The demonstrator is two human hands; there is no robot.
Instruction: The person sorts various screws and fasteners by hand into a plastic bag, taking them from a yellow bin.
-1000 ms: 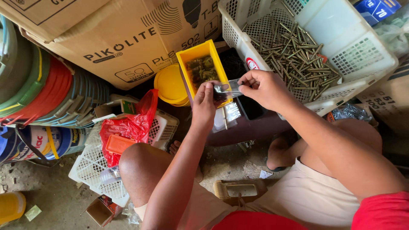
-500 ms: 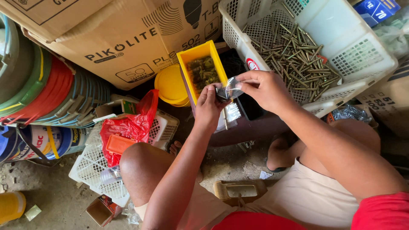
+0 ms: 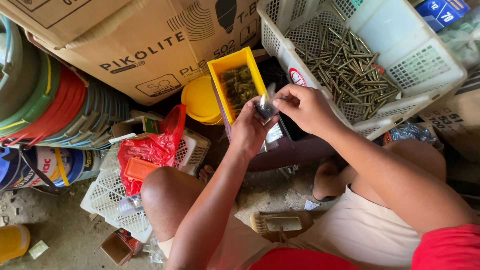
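Head view: small clear plastic bag (image 3: 266, 106) pinched between left hand (image 3: 250, 131) and right hand (image 3: 304, 106) above yellow bin (image 3: 235, 85) of dark screws, apparently mid-packing; sealing it would need a firm two-hand grip.

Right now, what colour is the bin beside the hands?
Yellow bin, clearest in the head view.

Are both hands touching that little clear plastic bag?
Touching. The head view shows left hand and right hand both pinching the small clear plastic bag.
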